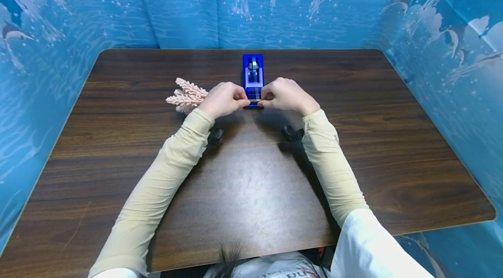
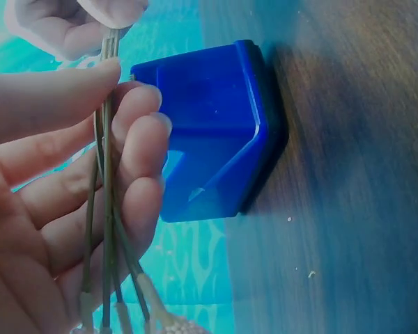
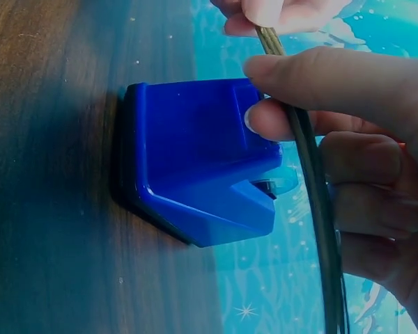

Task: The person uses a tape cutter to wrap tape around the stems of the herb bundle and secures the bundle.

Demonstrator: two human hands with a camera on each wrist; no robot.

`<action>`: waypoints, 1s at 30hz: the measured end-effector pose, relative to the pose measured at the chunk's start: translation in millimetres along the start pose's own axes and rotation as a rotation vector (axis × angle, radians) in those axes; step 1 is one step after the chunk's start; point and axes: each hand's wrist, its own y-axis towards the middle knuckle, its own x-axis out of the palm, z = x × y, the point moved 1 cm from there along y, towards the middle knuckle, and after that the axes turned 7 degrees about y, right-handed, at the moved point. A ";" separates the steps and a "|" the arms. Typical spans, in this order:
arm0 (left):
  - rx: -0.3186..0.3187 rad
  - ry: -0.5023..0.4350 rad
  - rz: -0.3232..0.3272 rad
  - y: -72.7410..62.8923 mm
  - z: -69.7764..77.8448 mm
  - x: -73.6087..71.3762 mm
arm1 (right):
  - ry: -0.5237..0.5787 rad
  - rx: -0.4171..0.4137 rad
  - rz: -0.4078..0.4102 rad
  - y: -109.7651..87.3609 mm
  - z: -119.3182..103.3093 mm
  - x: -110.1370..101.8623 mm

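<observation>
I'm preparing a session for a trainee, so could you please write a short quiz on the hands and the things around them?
1. Which is nearer the sprigs: the left hand or the right hand?
2. True or false: the dispenser stands on the table.
3. Fill in: both hands pinch the ____.

Key:
1. The left hand.
2. True.
3. Stems.

Dark wood-grain table (image 1: 412,151) with rounded far corners, blue dolphin-print curtain (image 1: 180,25) hung along left, far and right sides, pale light patch (image 1: 243,199) on near-middle tabletop, thin scratch (image 1: 76,228) near left.
</observation>
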 end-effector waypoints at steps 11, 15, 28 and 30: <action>-0.035 0.041 0.047 0.2 2.4 3.4 | 0.182 -0.070 -0.081 -4.7 7.2 -4.9; -0.047 0.043 0.053 1.2 3.6 4.3 | 0.166 -0.030 -0.059 -4.5 7.7 -5.1; -0.041 0.032 0.090 3.9 0.4 7.8 | 0.171 -0.007 0.021 -2.5 7.4 -4.6; -0.039 0.018 0.089 4.2 -0.1 8.0 | 0.172 -0.002 0.021 -2.3 7.6 -4.7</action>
